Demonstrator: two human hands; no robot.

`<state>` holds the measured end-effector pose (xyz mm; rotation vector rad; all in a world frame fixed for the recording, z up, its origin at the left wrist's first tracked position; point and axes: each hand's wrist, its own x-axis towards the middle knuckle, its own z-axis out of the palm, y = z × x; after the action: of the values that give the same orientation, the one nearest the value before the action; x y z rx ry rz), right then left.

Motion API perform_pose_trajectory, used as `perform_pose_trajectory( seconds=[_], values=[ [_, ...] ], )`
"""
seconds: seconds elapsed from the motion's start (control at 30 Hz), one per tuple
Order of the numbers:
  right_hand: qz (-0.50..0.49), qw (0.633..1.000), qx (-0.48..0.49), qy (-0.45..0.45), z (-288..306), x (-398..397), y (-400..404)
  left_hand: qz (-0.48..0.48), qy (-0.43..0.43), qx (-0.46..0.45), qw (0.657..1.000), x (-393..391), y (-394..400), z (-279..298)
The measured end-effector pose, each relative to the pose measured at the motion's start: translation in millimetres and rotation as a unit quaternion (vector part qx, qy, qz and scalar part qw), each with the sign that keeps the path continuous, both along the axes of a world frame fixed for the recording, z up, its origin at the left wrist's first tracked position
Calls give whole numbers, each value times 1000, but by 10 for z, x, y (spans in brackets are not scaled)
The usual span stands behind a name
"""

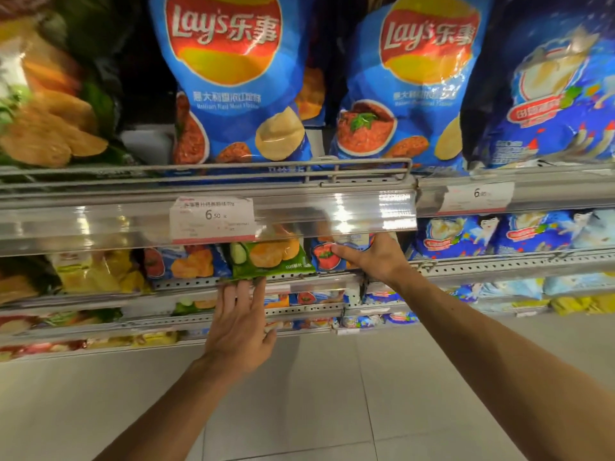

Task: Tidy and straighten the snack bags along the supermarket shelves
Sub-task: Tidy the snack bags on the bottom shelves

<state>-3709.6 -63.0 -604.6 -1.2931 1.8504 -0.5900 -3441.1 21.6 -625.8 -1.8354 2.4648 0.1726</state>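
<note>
A green chip bag [271,259] stands on the second shelf, its lower edge over the shelf rail. My left hand [241,322] is flat with straight fingers, fingertips touching the bag's bottom edge from below. To its right, my right hand [372,257] reaches under the upper shelf's price strip and grips a blue chip bag [324,254], thumb on its front; the other fingers are hidden behind the strip. Two large blue Lay's bags [233,84] stand upright on the top shelf.
A clear price strip [299,211] with a 6.50 tag runs across the upper shelf edge. Yellow bags [96,274] sit at left, blue patterned bags [466,237] at right. More shelves of bags lie below, then a pale tiled floor [299,394].
</note>
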Motion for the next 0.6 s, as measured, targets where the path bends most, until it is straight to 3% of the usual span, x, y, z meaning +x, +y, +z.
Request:
perform_pose_trajectory(
  seconds=[0.27, 0.6],
  values=[
    [36, 999, 17, 14, 26, 160, -13, 33, 6, 14, 999, -39, -4, -84],
    [-2, 996, -9, -87, -13, 245, -12, 49, 32, 30, 998, -40, -8, -52]
  ],
)
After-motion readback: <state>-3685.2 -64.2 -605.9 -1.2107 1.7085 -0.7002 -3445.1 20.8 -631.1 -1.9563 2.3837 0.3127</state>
